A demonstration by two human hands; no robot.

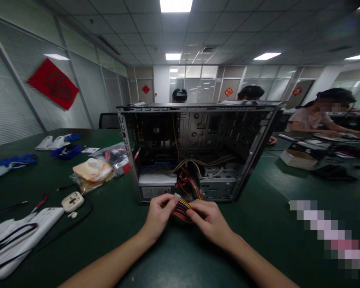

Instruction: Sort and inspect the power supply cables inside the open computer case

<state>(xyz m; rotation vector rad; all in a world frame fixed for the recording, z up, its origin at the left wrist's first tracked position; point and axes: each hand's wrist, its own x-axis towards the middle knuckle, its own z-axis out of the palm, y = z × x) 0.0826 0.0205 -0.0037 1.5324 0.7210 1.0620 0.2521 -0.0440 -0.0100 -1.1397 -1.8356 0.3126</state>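
Before one computer case, two hands' grips close on one cable bundle.

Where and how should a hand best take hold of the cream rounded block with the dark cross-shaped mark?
Probably by its two opposite side edges, thumb against fingers, coming from above and the near side. The cream block lies flat and looks low, with a rounded outline. The clear bag sits close on its far side, and the black cord curves round its right.
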